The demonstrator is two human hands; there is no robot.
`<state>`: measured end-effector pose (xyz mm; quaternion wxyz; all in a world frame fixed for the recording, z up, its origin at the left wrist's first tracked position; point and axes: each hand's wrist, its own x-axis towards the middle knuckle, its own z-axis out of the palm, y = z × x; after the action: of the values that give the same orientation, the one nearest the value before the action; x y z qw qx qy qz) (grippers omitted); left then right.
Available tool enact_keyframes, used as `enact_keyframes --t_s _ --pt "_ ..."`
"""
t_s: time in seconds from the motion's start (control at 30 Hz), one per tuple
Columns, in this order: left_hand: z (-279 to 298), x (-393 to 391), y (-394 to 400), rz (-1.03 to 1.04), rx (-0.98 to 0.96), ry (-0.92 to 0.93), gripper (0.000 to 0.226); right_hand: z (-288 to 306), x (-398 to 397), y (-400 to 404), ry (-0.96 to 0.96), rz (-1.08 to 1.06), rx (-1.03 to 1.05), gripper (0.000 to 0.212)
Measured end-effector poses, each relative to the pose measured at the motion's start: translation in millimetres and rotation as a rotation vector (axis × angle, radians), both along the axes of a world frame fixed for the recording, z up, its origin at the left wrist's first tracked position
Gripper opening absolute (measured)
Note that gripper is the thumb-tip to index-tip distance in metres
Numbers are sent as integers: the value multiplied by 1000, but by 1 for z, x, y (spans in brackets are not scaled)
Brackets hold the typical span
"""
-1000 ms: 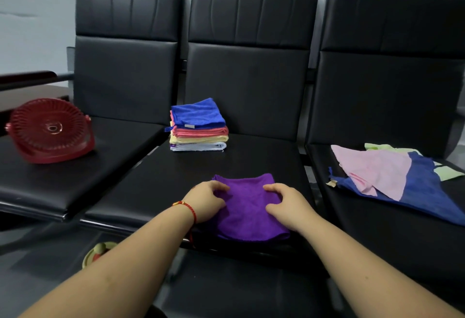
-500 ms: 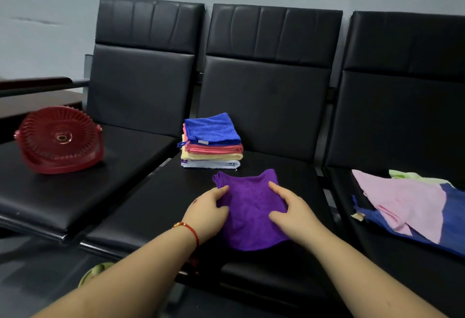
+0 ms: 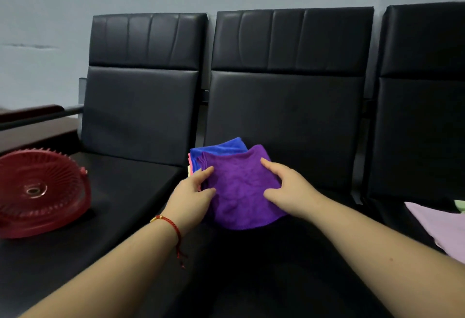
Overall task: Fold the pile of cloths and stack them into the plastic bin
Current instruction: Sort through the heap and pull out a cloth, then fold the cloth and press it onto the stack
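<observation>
Above the middle seat [image 3: 264, 254], left hand [image 3: 191, 197] and right hand [image 3: 289, 192] pinch the folded purple cloth [image 3: 239, 192] by its side edges; soft, light, probably floppy.

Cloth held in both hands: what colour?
Purple; the folded cloth shows best in the head view, gripped by left hand and right hand.

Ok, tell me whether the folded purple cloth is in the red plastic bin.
No, both hands hold the folded purple cloth over the black seat.

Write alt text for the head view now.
Both hands, left and right, hold a folded purple cloth over a stack of folded cloths on a black seat; a red bin lies left.
</observation>
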<state>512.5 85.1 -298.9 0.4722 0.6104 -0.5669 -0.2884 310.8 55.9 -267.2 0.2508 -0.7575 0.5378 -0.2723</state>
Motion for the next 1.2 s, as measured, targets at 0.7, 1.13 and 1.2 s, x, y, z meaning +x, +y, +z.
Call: enact_keyframes --t_s 0.7,1.13,1.2 --pt "-10 38 -105 168 134 -56 66 -26 29 -120 -82 -121 25 66" --pt "10 -172 38 -312 55 -408 51 -17 -125 76 149 -267 8 59" --pt "0 -217 59 -404 93 -386 51 -32 -160 107 194 -319 42 58"
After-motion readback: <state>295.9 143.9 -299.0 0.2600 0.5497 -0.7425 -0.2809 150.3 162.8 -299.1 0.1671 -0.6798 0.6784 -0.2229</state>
